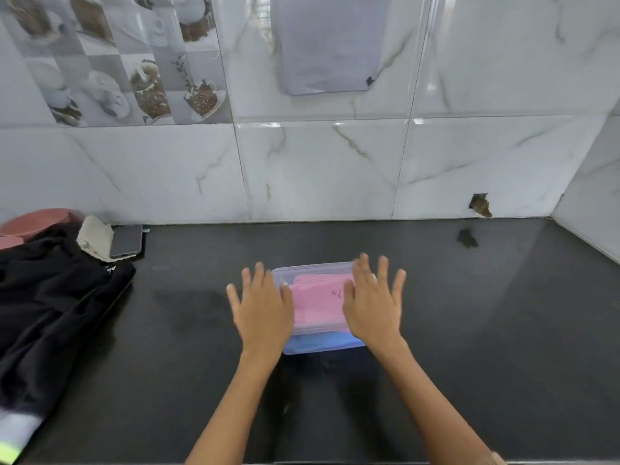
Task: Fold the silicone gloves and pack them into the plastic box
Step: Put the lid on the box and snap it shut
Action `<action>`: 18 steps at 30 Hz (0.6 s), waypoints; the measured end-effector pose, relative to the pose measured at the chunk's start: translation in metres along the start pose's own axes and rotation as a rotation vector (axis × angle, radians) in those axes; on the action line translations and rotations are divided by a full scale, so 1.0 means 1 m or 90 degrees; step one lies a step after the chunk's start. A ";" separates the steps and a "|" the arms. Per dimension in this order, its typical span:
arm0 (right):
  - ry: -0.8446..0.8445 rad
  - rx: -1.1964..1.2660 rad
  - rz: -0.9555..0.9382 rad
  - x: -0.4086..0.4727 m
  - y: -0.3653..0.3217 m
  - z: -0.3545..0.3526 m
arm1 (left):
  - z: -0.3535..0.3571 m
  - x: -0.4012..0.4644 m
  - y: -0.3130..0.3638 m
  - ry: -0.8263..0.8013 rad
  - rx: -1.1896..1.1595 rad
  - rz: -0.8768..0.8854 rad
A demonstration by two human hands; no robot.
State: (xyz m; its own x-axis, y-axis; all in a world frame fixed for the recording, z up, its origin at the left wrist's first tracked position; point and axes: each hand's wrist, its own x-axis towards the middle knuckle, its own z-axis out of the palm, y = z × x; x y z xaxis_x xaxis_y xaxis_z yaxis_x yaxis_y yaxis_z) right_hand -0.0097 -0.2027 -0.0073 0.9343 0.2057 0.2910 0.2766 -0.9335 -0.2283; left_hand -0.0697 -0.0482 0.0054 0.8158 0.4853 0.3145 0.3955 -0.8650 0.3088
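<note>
Since gloves (317, 303) look soft and springy in box (312, 268), we press, both hands (263, 308) (374, 305) flat, fingers spread.

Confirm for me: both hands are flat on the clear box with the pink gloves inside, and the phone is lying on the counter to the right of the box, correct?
Not quite. The head view shows the phone to the left of the box, by the wall beside the black garment. The rest holds: the left hand and right hand lie flat on the box over the pink gloves.
</note>
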 end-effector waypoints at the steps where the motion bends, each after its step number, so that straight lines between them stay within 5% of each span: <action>1: 0.016 0.008 -0.051 0.009 -0.012 0.002 | 0.003 0.008 0.010 0.005 -0.004 0.039; 4: -0.054 0.011 -0.184 0.034 -0.033 0.017 | 0.018 0.027 0.031 -0.078 0.029 0.173; 8: -0.179 0.045 -0.190 0.051 -0.023 0.037 | 0.041 0.043 0.024 -0.206 0.085 0.232; 18: -0.236 0.041 -0.197 0.062 -0.019 0.029 | 0.041 0.056 0.019 -0.209 0.028 0.213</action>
State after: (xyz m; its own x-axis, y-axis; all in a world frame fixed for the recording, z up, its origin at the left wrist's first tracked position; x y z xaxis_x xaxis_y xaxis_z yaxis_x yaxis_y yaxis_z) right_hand 0.0489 -0.1635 -0.0120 0.8202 0.5721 0.0060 0.5560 -0.7946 -0.2439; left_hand 0.0009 -0.0421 -0.0078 0.9891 0.1186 0.0875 0.0995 -0.9752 0.1977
